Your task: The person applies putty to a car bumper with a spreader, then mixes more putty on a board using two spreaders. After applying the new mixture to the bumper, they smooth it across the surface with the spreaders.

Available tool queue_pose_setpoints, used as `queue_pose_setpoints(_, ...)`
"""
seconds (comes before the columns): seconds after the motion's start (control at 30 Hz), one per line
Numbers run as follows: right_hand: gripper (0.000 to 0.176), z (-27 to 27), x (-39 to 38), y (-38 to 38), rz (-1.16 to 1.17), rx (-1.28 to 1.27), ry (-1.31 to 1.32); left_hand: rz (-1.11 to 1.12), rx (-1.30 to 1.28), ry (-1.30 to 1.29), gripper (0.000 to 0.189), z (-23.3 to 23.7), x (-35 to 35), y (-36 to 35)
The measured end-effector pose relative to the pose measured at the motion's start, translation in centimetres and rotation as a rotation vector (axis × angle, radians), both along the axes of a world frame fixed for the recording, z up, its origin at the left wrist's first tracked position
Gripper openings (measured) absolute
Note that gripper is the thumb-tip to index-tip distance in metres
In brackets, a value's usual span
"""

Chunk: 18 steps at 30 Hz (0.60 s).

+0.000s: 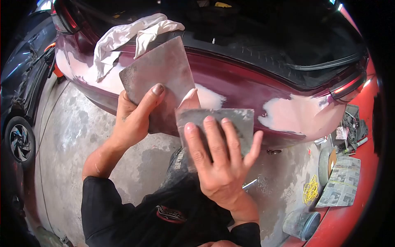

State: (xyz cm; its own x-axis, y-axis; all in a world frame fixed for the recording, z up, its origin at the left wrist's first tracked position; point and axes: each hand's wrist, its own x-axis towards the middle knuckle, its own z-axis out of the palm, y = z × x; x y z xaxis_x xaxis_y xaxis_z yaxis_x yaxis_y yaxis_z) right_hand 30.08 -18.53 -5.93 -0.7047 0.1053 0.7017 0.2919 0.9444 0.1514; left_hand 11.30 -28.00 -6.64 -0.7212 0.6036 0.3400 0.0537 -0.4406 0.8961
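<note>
My left hand (pixel 133 117) grips a flat, stained mixing plate (pixel 164 68), thumb on top and fingers beneath. A small lump of pink body filler (pixel 189 99) lies at the plate's lower right corner. In my right hand (pixel 220 173) is a flat grey filler spreader (pixel 246 119), with several fingers laid along its face and the thumb out of sight. The spreader's upper left corner meets the plate beside the filler. Behind both hands is a maroon car bumper (pixel 242 88) with pale pink filler patches (pixel 296 113).
A white cloth (pixel 119 37) drapes over the bumper's upper edge, below the open trunk. On the right are a bucket (pixel 302 225), yellow string (pixel 310 190) and newspaper (pixel 341 181). A dark car (pixel 20 140) stands left on the concrete floor (pixel 78 152).
</note>
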Motion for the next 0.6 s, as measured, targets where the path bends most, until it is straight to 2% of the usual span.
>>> queue_pose_setpoints(0.03,0.033,-0.2,0.3,-0.3,0.024,-0.02,-0.043,0.004,0.001,-0.021,0.013,-0.1,-0.1,0.2)
queue_pose_setpoints(0.13,0.037,-0.1,1.0,-1.0,0.069,-0.052,-0.133,0.22,0.022,-0.168,0.013,1.6,-0.6,0.8)
queue_pose_setpoints(0.17,0.038,-0.3,1.0,-1.1,0.049,-0.049,-0.156,0.317,0.154,-0.095,0.013,1.0,-3.1,1.1)
queue_pose_setpoints(0.23,0.041,-0.7,0.9,-1.4,0.02,-0.036,-0.206,0.256,0.329,-0.117,0.015,1.1,-9.7,0.4)
queue_pose_setpoints(0.27,0.041,-1.0,0.7,-1.5,-0.006,-0.015,-0.194,0.095,0.375,-0.206,0.016,1.9,-12.5,-0.3)
queue_pose_setpoints(0.33,0.043,-1.7,-0.2,-1.7,-0.061,0.02,-0.16,0.185,0.327,-0.21,0.015,-0.3,-17.4,0.0)
queue_pose_setpoints(0.47,0.042,-2.5,-1.8,-1.9,-0.13,0.036,-0.176,0.24,0.37,-0.384,0.017,-0.5,-16.9,-0.1)
queue_pose_setpoints(0.6,0.041,-3.2,-2.9,-1.9,-0.15,0.083,-0.136,0.16,0.394,-0.374,0.018,-1.5,-18.3,-0.6)
